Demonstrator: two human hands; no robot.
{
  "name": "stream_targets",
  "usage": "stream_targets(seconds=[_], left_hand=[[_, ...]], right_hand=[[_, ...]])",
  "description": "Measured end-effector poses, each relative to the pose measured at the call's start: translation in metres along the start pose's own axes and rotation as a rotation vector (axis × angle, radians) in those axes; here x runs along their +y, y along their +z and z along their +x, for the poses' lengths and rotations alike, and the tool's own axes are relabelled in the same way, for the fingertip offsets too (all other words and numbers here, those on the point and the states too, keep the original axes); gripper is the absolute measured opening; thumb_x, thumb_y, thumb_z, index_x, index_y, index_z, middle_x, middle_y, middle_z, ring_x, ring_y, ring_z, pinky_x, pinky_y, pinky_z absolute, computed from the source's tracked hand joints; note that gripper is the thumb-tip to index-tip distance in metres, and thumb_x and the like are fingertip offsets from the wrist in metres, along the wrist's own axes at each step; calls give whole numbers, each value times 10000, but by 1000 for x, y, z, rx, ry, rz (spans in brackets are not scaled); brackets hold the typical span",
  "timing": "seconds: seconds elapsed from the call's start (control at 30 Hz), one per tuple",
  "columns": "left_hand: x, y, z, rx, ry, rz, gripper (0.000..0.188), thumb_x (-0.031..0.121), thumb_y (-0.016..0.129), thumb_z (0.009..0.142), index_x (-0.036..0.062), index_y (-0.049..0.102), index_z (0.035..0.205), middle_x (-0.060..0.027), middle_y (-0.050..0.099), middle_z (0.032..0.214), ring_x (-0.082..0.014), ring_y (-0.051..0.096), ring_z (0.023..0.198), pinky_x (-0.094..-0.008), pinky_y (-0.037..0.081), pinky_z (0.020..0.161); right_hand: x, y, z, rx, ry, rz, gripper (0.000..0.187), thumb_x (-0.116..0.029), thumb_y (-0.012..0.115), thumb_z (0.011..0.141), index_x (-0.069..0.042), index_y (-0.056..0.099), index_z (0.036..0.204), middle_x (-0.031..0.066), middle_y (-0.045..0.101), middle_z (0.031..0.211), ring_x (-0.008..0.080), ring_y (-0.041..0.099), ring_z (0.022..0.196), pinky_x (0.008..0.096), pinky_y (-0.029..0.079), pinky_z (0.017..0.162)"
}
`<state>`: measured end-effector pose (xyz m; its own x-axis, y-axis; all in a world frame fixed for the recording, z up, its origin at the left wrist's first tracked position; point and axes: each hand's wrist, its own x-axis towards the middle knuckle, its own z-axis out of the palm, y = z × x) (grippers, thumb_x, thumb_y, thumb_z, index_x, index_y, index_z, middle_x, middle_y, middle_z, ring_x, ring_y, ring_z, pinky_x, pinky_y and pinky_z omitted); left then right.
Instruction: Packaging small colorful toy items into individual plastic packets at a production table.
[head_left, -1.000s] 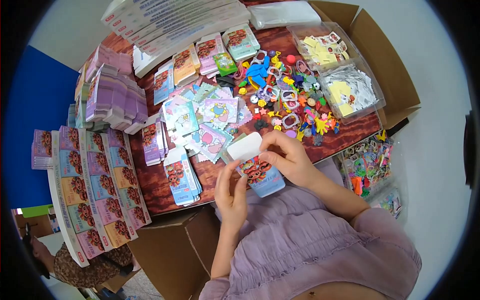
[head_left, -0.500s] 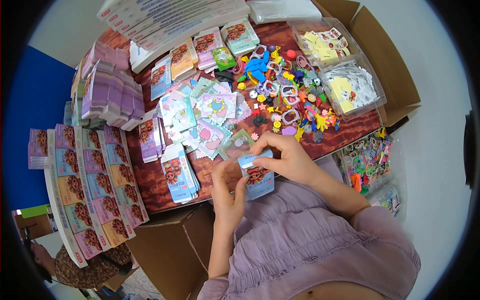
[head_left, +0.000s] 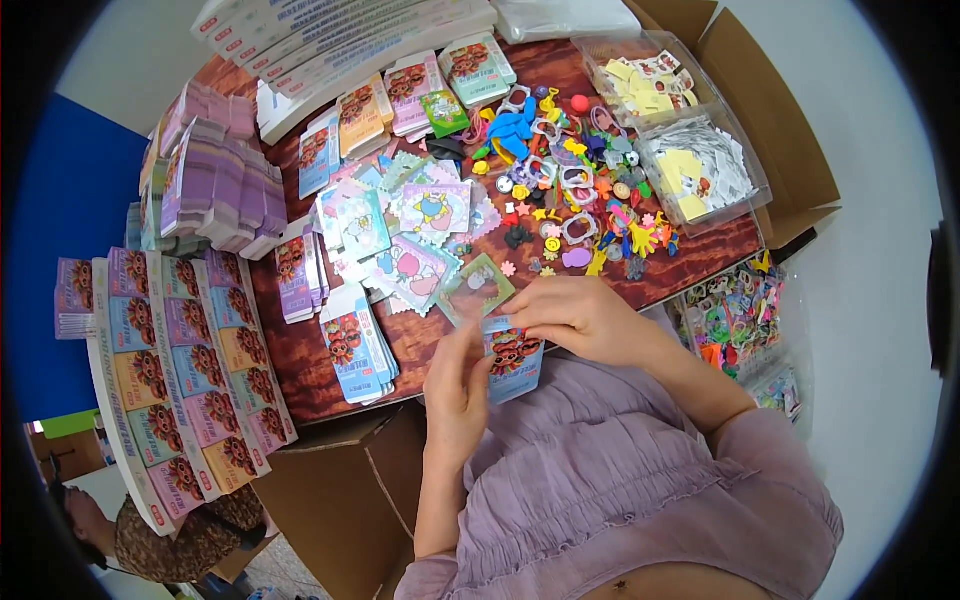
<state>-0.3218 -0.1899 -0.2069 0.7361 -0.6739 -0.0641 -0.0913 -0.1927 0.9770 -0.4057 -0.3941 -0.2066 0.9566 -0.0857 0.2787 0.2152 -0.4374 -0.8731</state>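
A small flat blue box (head_left: pixel 516 372) with a printed cartoon picture is held in front of me at the table's edge. My left hand (head_left: pixel 458 385) is closed on its left side, thumb toward me. At its upper edge, the fingers of my right hand (head_left: pixel 578 316) are pinched together; whatever lies between them is hidden. Just beyond my fingers lies a green-edged clear packet (head_left: pixel 482 288). A heap of pastel sachets (head_left: pixel 415 262) spreads behind it. To the left of my left hand stands a stack of similar blue boxes (head_left: pixel 357 350).
Small colourful plastic toys (head_left: pixel 575 185) are scattered across the table's right half. Two clear bins (head_left: pixel 710 175) of paper slips sit at the back right. Piled purple boxes (head_left: pixel 220 190) and filled display trays (head_left: pixel 190 380) line the left. Another person (head_left: pixel 165 535) is at the lower left.
My right hand's fingers have drawn together at the box's upper edge, its thumb leaving the front face. My left fingers have shifted slightly upward along the box.
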Motion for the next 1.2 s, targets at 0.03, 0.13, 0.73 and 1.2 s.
stream_targets(seconds=[0.03,0.13,0.73,1.2], left_hand=[[-5,-4,2,-59,151,187,547,-106,590,891,77,452,1388,-81,594,1053,-141,595,897,-249,502,748],[-10,-13,3,-139,182,328,492,-89,568,905,62,500,1369,-97,625,1061,-151,611,926,-268,507,785],[-10,-40,-7,257,-221,218,806,141,907,623,7,476,1291,-111,542,1195,-248,520,1114,-377,432,951],[-5,-28,2,121,10,916,828,242,924,564,31,517,1253,-156,529,1164,-364,521,1092,-443,453,919]], right_hand=[[0,0,-1,-21,-23,-34,168,-35,690,816,1,701,980,98,684,1007,266,665,935,351,525,801],[12,10,-3,-33,35,43,138,-32,673,854,6,684,985,91,688,983,221,676,896,330,530,791],[45,38,53,-44,-96,-765,347,-224,747,751,-58,610,1024,98,580,1043,304,528,1049,424,430,856],[24,16,41,-185,212,-197,128,-201,646,855,-84,643,907,130,652,774,337,643,738,428,483,657]])
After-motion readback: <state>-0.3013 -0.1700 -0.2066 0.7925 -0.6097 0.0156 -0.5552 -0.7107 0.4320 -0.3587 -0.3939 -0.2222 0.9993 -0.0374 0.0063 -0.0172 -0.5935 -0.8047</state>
